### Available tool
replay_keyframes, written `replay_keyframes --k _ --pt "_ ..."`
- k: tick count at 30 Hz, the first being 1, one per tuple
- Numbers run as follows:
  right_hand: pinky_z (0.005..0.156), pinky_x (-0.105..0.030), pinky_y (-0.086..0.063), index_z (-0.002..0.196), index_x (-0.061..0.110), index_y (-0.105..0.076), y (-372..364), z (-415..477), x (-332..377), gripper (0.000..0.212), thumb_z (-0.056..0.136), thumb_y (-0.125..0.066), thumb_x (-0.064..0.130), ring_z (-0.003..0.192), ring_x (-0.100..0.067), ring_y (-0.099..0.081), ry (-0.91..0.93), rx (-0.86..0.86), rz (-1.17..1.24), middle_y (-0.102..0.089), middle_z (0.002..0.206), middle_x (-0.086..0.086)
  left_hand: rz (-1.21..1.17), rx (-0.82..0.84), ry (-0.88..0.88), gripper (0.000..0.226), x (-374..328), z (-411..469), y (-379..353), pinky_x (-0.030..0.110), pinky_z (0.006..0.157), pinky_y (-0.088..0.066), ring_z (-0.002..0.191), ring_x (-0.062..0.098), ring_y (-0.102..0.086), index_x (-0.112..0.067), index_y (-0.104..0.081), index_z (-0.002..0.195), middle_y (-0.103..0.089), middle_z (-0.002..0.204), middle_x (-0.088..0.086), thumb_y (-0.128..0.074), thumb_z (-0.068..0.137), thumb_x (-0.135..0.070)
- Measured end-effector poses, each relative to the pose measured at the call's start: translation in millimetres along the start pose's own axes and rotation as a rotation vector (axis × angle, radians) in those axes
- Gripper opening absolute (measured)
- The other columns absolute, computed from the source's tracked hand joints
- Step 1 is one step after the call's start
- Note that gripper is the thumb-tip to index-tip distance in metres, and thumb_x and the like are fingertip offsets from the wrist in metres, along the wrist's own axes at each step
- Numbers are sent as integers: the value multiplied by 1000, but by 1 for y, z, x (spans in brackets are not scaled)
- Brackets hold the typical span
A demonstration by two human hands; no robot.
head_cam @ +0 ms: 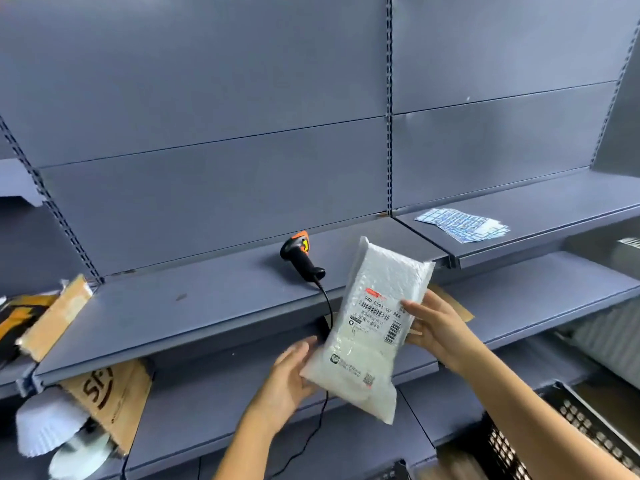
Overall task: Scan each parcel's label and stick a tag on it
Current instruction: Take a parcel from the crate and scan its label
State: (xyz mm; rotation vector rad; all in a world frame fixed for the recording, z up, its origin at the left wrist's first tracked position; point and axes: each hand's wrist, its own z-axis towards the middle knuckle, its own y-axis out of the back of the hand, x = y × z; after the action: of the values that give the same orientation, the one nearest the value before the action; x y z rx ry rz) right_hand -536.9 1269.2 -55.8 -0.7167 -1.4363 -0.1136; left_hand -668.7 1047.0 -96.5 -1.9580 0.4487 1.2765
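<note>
White parcel (367,327) is held tilted in front of the shelf (173,306), gripped at its lower-left edge by the left hand (291,372) and at its right edge by the right hand (433,327). "E591" and "344" are read on its label (375,317), with barcodes. Scanner (301,254) and tag sheets (464,225) are laid on the shelf. "SF" is printed on a box (104,393) below.

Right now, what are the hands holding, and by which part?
Both hold the parcel: the left hand grips its lower left edge, the right hand its right edge, thumb on the label. The scanner lies unheld on the shelf.
</note>
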Motion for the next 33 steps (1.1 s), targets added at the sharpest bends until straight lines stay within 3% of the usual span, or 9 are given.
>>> replay_keyframes --k 3,9,13,16,20,22,25,30,33 --pt "63 -39 -59 119 8 -54 -8 27 -3 30 89 -56 4 77 -28 -70 -46 50 -83 -70 100 -16 235 19 21 50 -27 17 9 33 74 -51 97 23 -63 -10 -58 122 -68 116 9 -59 80 -39" --pt "68 -39 -59 119 7 -57 -40 73 -8 29 90 -55 5 81 -27 -70 -115 195 -93 -70 104 -16 288 11 0 17 -44 34 2 27 77 -56 85 14 -70 -8 -61 103 -74 94 5 -56 90 -18" --pt "70 -37 -58 119 9 -58 -46 106 -2 31 89 -56 14 86 -26 -68 -110 266 -93 -69 107 -15 185 -112 -66 28 -45 54 10 35 87 -55 96 21 -68 -8 -60 111 -71 107 11 -62 85 -16" --pt "87 -42 -54 122 7 -56 -50 139 -2 31 92 -58 17 96 -27 -67 -84 145 -172 -69 109 -12 98 -207 -153 37 -51 64 19 31 79 -56 95 18 -69 -10 -63 111 -72 106 7 -65 75 -22" --pt "93 -38 -49 119 5 -55 -59 191 -2 28 93 -56 15 98 -24 -63 -59 -27 -426 -64 110 -10 14 -380 -292 20 -68 69 43 27 70 -57 91 16 -70 -10 -64 108 -72 105 7 -52 93 -13" --pt "87 -34 -47 124 6 -54 -69 212 -3 39 89 -62 23 97 -22 -59 -47 0 -608 -62 107 -5 7 -452 -318 22 -75 69 56 30 71 -57 94 17 -70 -14 -64 111 -72 106 4 -48 95 -14" --pt "85 -27 -38 133 8 -45 -97 232 -13 53 88 -61 31 112 -22 -51 -21 89 -864 -54 125 -6 8 -505 -328 24 -79 70 62 36 79 -53 98 19 -69 -16 -64 114 -71 109 4 -48 95 -15" --pt "96 -40 -41 139 6 -28 -138 261 -49 76 84 -64 43 122 -35 -43 -25 145 -1294 -41 134 -15 26 -531 -322 26 -71 78 58 38 84 -51 103 23 -67 -11 -63 116 -70 112 8 -49 94 -10" --pt "92 -40 -42 140 2 -21 -153 278 -58 71 86 -61 25 121 -35 -44 -19 73 -1370 -37 135 -14 15 -562 -328 27 -71 79 64 41 86 -51 101 25 -68 -9 -62 115 -71 110 10 -54 90 -10"
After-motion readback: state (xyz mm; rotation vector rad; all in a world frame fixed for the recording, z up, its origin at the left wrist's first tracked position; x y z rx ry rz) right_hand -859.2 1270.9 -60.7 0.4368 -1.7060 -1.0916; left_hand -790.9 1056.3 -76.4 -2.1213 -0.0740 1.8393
